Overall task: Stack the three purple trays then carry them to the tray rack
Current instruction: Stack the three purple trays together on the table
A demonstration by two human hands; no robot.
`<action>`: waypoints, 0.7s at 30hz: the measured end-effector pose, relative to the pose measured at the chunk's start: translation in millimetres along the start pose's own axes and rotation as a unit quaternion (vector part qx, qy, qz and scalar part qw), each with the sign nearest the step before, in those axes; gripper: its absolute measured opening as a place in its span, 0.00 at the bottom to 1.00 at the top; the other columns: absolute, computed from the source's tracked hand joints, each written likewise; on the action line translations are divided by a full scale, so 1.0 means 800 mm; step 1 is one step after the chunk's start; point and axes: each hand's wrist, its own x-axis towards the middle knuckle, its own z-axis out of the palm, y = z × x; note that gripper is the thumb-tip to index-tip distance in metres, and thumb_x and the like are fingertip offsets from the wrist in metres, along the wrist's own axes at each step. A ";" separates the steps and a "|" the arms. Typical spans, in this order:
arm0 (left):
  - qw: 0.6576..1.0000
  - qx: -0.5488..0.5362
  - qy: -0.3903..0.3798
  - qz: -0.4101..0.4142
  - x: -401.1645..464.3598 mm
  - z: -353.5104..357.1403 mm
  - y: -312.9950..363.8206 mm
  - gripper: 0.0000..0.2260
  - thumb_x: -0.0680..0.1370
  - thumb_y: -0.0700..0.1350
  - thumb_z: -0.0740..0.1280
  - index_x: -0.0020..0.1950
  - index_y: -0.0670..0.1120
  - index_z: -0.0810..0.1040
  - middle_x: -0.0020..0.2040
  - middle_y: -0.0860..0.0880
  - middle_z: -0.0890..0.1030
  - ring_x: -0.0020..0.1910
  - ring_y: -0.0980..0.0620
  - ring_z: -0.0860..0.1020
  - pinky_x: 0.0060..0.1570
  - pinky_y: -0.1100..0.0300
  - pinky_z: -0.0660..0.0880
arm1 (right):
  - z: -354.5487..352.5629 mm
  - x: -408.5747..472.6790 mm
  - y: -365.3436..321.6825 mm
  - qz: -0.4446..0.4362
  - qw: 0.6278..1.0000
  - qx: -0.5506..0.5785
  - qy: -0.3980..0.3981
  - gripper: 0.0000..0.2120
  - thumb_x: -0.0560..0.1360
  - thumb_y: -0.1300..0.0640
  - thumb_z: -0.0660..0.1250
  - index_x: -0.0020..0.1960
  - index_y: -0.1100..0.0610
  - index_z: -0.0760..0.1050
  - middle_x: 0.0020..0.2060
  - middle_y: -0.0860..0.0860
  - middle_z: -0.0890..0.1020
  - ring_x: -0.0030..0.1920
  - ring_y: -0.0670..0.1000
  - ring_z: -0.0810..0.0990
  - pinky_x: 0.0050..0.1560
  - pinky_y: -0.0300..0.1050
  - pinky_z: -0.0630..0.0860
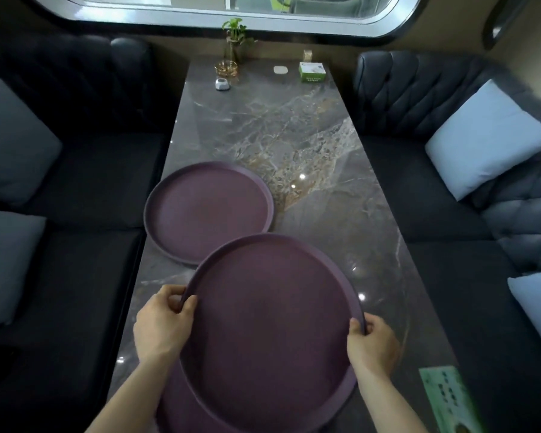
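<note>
Now, held tray (272, 323): round purple one up off the marble table (294, 120), tilted, over the near end, both my hands on its rim.
Left hand (161, 323): fingers curled over the left rim, thumb inside, clamped on it.
Right hand (372, 342): pinching the right rim, thumb on the inner lip.
Tray under it (175, 398): purple edge showing below the held one at the near left edge; looks like stack base, mostly hidden.
Far tray (208, 210): flat on table by the left edge, mid-length, overhanging a bit, apart from the held one.
Handling guess: stiff plastic, light, matte so not very slippery, not fragile; wide, so it wants opposite-rim grips.
Grip advice: keep hold at the raised lip, both sides, level it before nesting.
Tray rack: not in view.
</note>
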 end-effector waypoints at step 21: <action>0.989 0.143 -0.012 0.021 -0.035 -0.020 -0.109 0.18 0.74 0.44 0.71 0.63 0.55 0.81 0.52 0.53 0.85 0.50 0.43 0.82 0.44 0.51 0.75 | 0.041 -0.086 0.048 -0.052 0.991 -0.123 -0.022 0.13 0.74 0.65 0.70 0.57 0.56 0.83 0.50 0.55 0.85 0.52 0.59 0.82 0.51 0.48 0.76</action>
